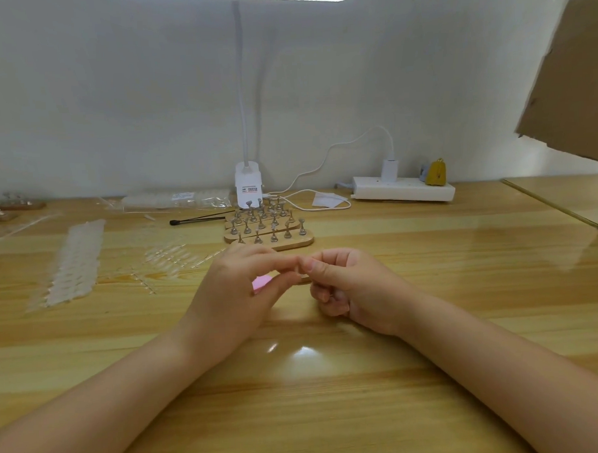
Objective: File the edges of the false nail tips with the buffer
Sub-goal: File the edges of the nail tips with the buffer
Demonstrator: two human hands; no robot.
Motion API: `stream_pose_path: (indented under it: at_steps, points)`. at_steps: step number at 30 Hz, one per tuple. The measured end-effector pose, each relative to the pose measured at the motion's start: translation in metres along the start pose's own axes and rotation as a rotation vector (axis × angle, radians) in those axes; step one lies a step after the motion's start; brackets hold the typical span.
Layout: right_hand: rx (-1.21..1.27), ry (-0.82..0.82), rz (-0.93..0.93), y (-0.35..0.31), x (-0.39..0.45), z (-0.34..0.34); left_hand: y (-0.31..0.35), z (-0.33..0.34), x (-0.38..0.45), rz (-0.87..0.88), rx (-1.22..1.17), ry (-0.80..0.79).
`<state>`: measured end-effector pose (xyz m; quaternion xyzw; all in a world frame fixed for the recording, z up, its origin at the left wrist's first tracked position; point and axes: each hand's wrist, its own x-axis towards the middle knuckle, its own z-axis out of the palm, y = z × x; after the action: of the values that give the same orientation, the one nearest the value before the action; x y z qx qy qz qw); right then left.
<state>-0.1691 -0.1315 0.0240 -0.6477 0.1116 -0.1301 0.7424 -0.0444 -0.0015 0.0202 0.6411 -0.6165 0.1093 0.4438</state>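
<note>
Scanning left to right for risks. Loose strips of clear false nail tips point(74, 263) are lying on the counter point(333, 413) at far left, more scattered tips point(165, 254) just beside them toward the middle. They're nearly invisible against the wood, so a sweeping forearm is likely knocking some off or under the wrist without notice.

Left hand point(239, 297) is curling around a pink buffer point(261, 283), only a sliver of it showing between thumb and fingers. Most of the abrasive face is hidden, so I can't tell which side is facing the work. Grip looks short; the buffer may be pivoting under stroke load.

Right hand point(341, 286) is pinching something small at the fingertips, touching the left fingertips. Presumably a single nail tip, but it's too small and covered to confirm. The lower fingers are curling in, holding nothing visible.

Risks as I'm judging them: the tip is flexing or snapping out of the pinch if pressure runs high; fingertips are getting abraded since they're sitting right at the contact; over-filing one edge because the view of the edge is blocked by both thumbs.

Wooden stands with metal pegs point(268, 231) are sitting just behind the hands, so a forward slip is tipping them. Power strip point(404, 191) and cable point(324, 204) are sitting farther right, well apart, low concern.
</note>
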Motion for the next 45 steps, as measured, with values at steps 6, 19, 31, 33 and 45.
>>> stream_pose_path:
  at_steps: [6, 19, 31, 33, 45]
  points:
    - [-0.061, 0.084, 0.005, 0.002, 0.001, 0.004, -0.004, 0.000, 0.000, -0.107, -0.089, -0.010]
    - [-1.347, 0.516, -0.294, 0.016, -0.001, 0.005, -0.017, 0.015, -0.002, -0.192, 0.317, -0.206]
    - [-1.415, 0.496, -0.196, 0.014, 0.003, 0.004, -0.014, 0.013, -0.004, -0.128, 0.275, -0.190]
    - [-1.405, 0.503, -0.232, 0.014, 0.003, 0.004, -0.015, 0.014, -0.004, -0.127, 0.275, -0.188]
    - [-1.146, 0.448, -0.522, 0.014, -0.005, 0.010, -0.008, 0.009, -0.005, -0.075, 0.116, 0.024]
